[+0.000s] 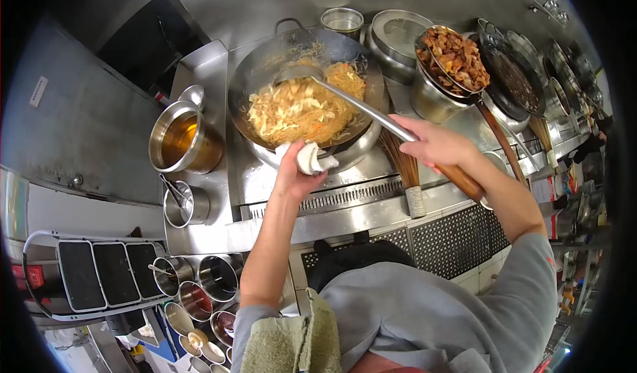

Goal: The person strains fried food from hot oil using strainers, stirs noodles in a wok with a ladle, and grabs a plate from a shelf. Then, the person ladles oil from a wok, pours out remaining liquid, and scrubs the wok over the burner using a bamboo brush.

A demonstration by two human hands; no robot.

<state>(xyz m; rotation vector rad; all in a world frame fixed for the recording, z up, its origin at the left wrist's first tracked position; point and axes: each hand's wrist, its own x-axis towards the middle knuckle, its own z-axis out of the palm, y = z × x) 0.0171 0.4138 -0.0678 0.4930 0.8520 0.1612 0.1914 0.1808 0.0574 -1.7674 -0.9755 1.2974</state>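
Observation:
A large dark wok [242, 61] sits on the range, holding fried noodles [298, 118] with pale shreds and bits of orange mixed in. My left hand [298, 174] is closed round a folded white cloth [310, 159] at the wok's near rim. The cloth hides whatever part of the wok lies under it. In my right hand [438, 144] is a long-handled wok ladle [368, 110], gripped where its metal shaft meets the wooden end. The ladle's head reaches over the far side of the noodles, partly blurred.
A strainer of browned meat pieces [458, 58] rests on a metal pot [431, 101] at right. A bamboo brush [406, 167] lies by the front edge. At left stand a pot of amber liquid [178, 137] and a smaller metal pot [197, 207]. Several sauce containers [196, 300] are lower left.

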